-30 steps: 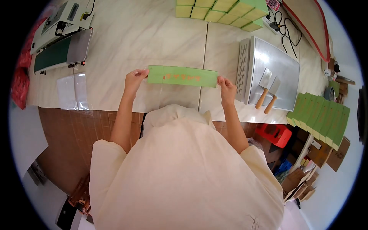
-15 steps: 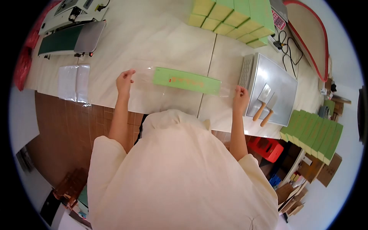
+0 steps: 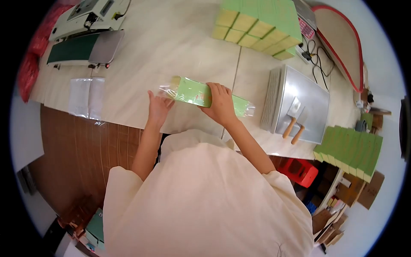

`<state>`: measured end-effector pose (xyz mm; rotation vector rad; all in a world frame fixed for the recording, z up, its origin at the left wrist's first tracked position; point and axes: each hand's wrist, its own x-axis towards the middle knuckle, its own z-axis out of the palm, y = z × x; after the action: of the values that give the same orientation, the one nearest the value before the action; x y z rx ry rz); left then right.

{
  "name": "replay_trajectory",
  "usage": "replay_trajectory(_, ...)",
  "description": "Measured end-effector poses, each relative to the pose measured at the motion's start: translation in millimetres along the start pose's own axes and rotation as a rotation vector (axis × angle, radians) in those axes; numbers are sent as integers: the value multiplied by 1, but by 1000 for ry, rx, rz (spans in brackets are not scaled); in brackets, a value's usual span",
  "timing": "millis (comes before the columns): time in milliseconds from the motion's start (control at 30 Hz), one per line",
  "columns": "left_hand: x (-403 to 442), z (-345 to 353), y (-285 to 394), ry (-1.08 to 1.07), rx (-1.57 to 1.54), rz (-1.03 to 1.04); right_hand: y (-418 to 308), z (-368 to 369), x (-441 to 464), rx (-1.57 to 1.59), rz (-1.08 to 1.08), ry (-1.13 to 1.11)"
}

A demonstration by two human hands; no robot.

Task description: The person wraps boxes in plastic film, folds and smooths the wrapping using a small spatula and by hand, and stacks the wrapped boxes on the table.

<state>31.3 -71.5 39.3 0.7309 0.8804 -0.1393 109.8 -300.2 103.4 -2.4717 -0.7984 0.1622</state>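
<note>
A long green box (image 3: 192,92) in a clear plastic wrapper (image 3: 168,88) lies slightly tilted across the middle of the table, its pale left end facing me. My right hand (image 3: 221,103) is wrapped over the box right of its middle and covers part of it. Beside the wrapper's loose left end is my left hand (image 3: 160,107), open, with the thumb apart; its fingertips are at or under the film, and I cannot tell whether they touch it. More crinkled film sticks out past the box's right end.
Stacked green boxes (image 3: 261,25) stand at the back. To the right, two wooden-handled blades (image 3: 293,118) lie on a metal case (image 3: 314,103). Clear plastic bags (image 3: 87,97) lie at the left, near a machine with a green belt (image 3: 72,49). More green boxes (image 3: 349,147) stand at far right.
My right hand has moved left from the wrapper's right end onto the box. My left hand has moved right and down and opened. The box's side and left end now show.
</note>
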Motion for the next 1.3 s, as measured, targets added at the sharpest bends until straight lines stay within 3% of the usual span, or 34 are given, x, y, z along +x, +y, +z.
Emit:
replay_trajectory(67,-30,36,22,-162,-189,192,-16,-23,-10,154,-108,207)
replay_trajectory(100,-49,56,34,-182,-173,176,-18,-25,-15,145,-85,225)
replay_trajectory(167,-82,89,52,-310,-54,432,-22,-27,-21,226,-89,342)
replay_trajectory(300,-75,99,46,-433,307,634,-16,7,-28,254,54,468)
replay_trajectory(367,-66,100,38,-350,462,714,-2,32,-29,204,119,388)
replay_trajectory(500,-59,96,45,-385,515,778,-4,-13,-48,118,181,340)
replay_trajectory(567,-70,105,54,-244,653,980,20,-46,-64,63,198,516)
replay_trajectory(600,-75,114,57,-260,655,978,42,-59,-76,10,306,655)
replay_trajectory(667,-92,127,65,-151,732,1194,91,-96,-111,-161,468,907)
replay_trajectory(700,-100,132,68,-134,742,1202,111,-116,-133,-276,611,882)
replay_trajectory(767,-115,147,69,-122,1142,1352,145,-137,-170,-548,779,837)
replay_trajectory(833,-128,168,65,-120,1332,1323,192,-126,-208,-825,935,538)
replay_trajectory(933,-135,186,49,-143,1616,1260,192,-121,-213,-740,1108,502)
replay_trajectory(1067,-132,188,35,-147,1822,1192,216,-108,-217,-717,1032,669)
replay_trajectory(1167,-124,182,34,-140,1858,1262,226,-109,-216,-624,1143,513)
replay_trajectory(1300,-124,179,39,-112,1801,1320,194,-126,-205,-499,1141,658)
